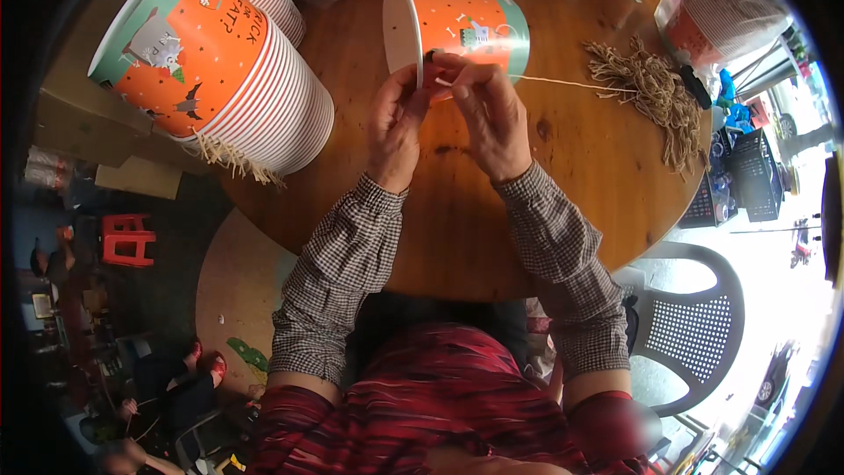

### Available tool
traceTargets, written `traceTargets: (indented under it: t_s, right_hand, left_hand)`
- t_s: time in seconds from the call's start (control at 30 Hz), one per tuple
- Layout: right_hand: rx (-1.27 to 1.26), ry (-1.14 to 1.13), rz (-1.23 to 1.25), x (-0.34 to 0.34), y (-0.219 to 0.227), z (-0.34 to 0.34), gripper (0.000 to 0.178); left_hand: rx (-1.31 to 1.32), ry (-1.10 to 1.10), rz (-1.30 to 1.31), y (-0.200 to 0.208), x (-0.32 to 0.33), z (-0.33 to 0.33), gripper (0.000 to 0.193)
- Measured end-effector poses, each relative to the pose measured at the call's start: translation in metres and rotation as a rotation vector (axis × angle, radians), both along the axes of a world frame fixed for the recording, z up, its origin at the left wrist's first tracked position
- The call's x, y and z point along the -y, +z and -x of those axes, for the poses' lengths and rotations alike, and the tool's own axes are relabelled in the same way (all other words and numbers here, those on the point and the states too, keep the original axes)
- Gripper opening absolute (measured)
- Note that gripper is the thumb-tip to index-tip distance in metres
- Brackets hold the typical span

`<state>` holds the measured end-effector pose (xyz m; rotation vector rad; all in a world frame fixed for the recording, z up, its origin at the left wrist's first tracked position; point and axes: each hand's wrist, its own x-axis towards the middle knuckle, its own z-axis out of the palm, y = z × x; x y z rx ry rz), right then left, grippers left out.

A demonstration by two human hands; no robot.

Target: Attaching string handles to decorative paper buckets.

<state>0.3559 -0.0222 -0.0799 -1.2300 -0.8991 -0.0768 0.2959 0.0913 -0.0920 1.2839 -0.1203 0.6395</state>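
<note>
The left hand's [396, 127] fingers bend; I can't tell what they hold. The right hand [498, 123] seems to pinch 1 string [571, 83] by the tub [466, 22], which lies sideways on the table [448, 242]. A snag in the pile [659, 92] could yank it loose.

a round, glossy brown wooden table [440, 251] stands over a dark floor [180, 251]. to its left sits a red plastic stool [129, 240]; to its right, a grey plastic chair [690, 334] with a perforated back. white daylight floods the right side, around a black plastic crate [756, 178].
</note>
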Motion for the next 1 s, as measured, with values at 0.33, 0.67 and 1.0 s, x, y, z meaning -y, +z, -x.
traceTargets:
  t_s: [0.33,0.67,1.0]
  right_hand:
    - [0.006,-0.094,0.284,0.009,-0.005,0.009,0.006]
    - [-0.3,-0.068,0.108,0.005,-0.012,0.002,0.011]
    - [-0.423,-0.057,0.087,0.004,-0.014,-0.001,0.014]
  left_hand:
    - [-0.028,0.036,0.029,0.001,-0.002,0.007,0.029]
    - [-0.097,0.112,-0.002,-0.009,0.005,0.001,0.018]
    - [-0.045,0.04,-0.017,-0.01,0.009,0.0,0.024]
